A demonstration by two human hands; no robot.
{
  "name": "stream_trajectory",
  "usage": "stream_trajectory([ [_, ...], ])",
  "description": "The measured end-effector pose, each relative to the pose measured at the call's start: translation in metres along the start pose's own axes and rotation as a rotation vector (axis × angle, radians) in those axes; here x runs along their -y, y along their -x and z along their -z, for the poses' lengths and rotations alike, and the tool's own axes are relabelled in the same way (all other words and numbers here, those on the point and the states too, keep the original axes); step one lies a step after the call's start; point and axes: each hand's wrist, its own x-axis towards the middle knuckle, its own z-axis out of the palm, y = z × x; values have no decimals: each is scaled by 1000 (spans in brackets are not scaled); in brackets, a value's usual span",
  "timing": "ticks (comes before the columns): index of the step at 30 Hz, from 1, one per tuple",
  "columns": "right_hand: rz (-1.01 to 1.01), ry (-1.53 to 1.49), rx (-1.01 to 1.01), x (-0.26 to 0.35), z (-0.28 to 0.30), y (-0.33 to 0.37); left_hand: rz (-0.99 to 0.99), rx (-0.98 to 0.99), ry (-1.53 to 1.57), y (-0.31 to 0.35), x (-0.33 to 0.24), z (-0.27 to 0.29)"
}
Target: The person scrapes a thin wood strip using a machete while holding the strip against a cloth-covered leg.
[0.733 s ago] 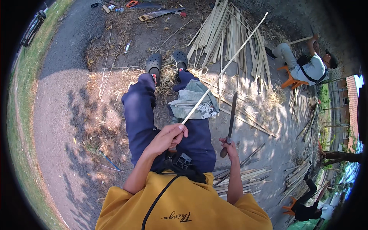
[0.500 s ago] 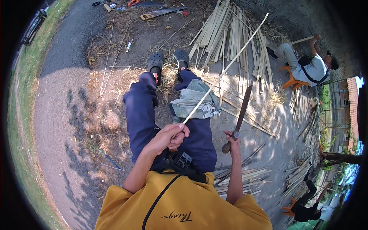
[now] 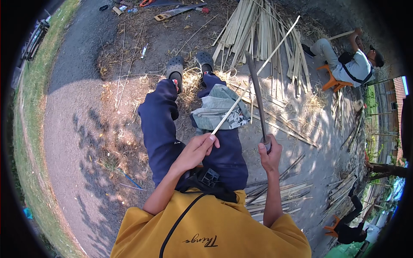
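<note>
My left hand [image 3: 198, 150] is closed on the near end of a long, thin, pale strip of what looks like split bamboo [image 3: 259, 71], which slants up and away to the right over my lap. In my right hand [image 3: 270, 155] is the handle of a long-bladed machete [image 3: 257, 96], its dark blade pointing away and tilted slightly left. The blade crosses in front of or close to the strip; whether they touch I cannot tell. A grey-green patterned cloth [image 3: 220, 109] lies over my right thigh, beneath the strip.
Many split strips [image 3: 254, 32] lie piled ahead, with more strips [image 3: 286, 198] by my right side. A handsaw [image 3: 178, 12] rests on the ground at the far end. One person [image 3: 359, 64] sits on an orange stool [image 3: 333, 79] at right; another person [image 3: 350, 230] sits lower right.
My right hand has risen and moved slightly away from me. The machete blade has swung left and now overlaps the strip in view. My left hand still holds the strip.
</note>
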Motion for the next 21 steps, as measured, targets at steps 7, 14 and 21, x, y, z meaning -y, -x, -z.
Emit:
stream_trajectory([
  [7, 118, 228, 230, 29, -43, -29, -28, -88, -195, -16, -18, -3],
  [14, 150, 263, 318, 24, -65, -40, 73, -84, -69, -23, 5, -1],
  [21, 200, 311, 294, 23, -72, -40, 75, -168, -183, 0, 7, 4],
])
